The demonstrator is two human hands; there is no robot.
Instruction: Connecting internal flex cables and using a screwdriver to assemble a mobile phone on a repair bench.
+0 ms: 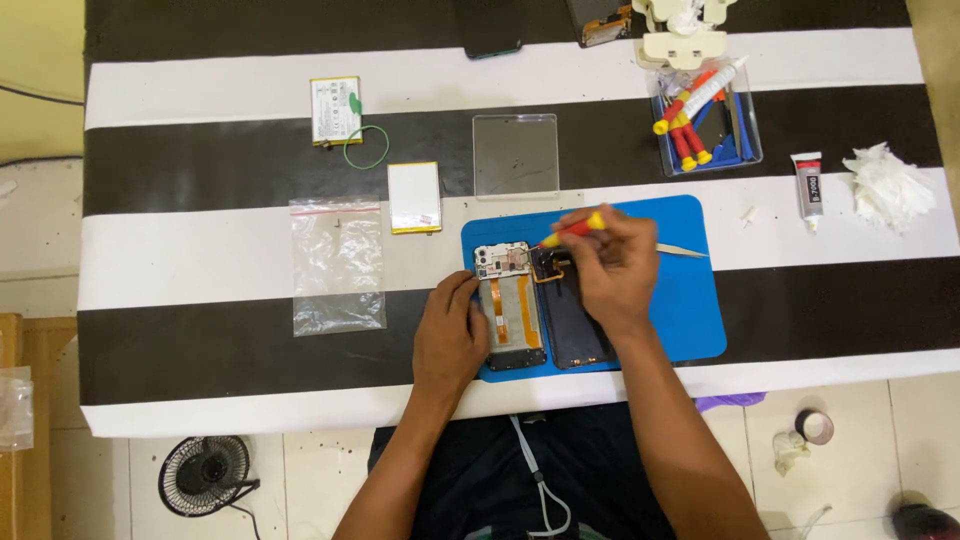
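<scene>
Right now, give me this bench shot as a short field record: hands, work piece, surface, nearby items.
left hand: rests on the left edge of the opened phone, steadying it
right hand: holds a red and yellow screwdriver, tip down at the phone's top end
work surface: blue mat on a black and white striped table
beside phone: dark panel on its right, tweezers behind the right hand
further off: clear bag, battery, glass sheet, tool tray, glue tube

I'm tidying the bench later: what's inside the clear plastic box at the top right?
The clear box holds red-and-yellow screwdrivers, a white tube leaning out, and blue tools. Whatever lies beneath them is covered.
</scene>
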